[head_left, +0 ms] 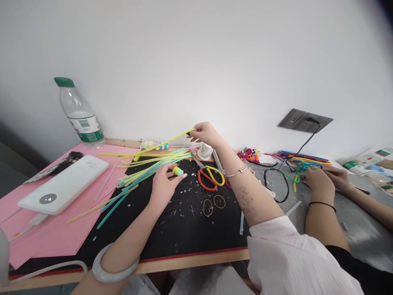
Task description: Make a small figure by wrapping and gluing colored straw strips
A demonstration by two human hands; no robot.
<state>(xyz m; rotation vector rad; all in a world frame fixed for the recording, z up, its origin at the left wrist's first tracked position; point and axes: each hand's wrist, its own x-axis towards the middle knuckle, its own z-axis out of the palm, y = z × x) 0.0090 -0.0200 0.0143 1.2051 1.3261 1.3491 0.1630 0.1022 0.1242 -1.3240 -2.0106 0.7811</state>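
While a yellow-and-blue piece [177, 171] is pinched by the left hand [163, 183], fingers closed around it, 1 yellow strip [176, 137] is held by the right hand [207, 134], fingers squeezed together.

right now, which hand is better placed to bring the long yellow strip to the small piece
Probably the right hand: it holds the raised end of the yellow strip, while the left hand is occupied with the small yellow and teal piece.

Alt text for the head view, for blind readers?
The left hand holds a small yellow-turquoise piece; the right hand holds up a yellow pipe cleaner. Scissors lie on a black mat.
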